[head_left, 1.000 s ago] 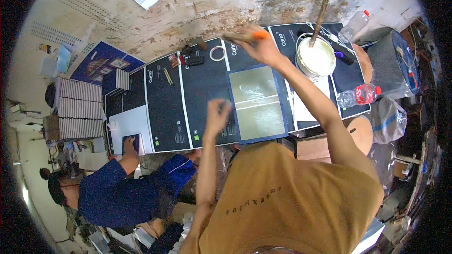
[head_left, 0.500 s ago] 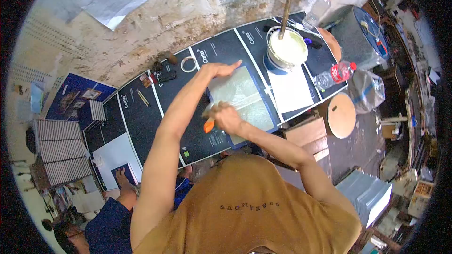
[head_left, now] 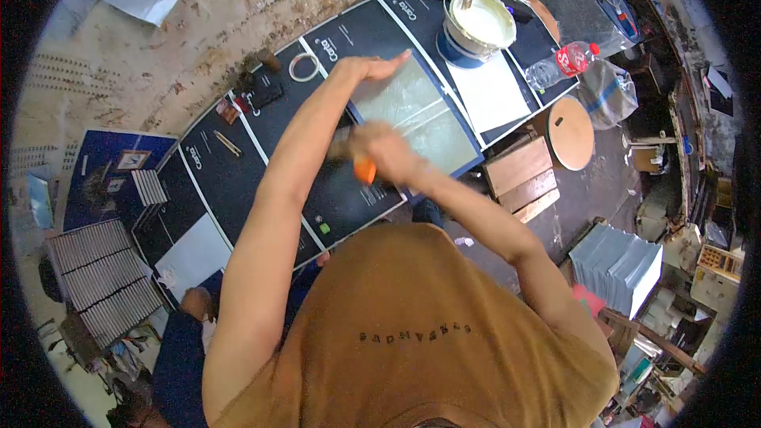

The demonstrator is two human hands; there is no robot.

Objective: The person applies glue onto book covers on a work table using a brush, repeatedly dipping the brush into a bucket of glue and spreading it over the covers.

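The desk (head_left: 210, 184) is covered in black panels printed "Carta" and divided by white strips. 1 blue-edged board (head_left: 436, 135) is laid at the front edge. Beside it, 1 white sheet (head_left: 495, 95) is placed, with 1 bucket (head_left: 466, 49) set at its far end. 1 red-labelled bottle (head_left: 561, 66), 1 tape roll (head_left: 292, 71) and 2 slim sticks (head_left: 227, 144) are also held.

Blue-bordered sheet (head_left: 445, 176): flat, carries two pale grey-green panels (head_left: 440, 139), glossy, with a whitish strip between them. It lies right of the desk's middle, near side along the near edge, slightly askew in view. Left hand (head_left: 374, 69) at its far corner. Brush (head_left: 365, 170): in right hand (head_left: 384, 150), over the sheet's left side; orange part visible, brownish end blurred.
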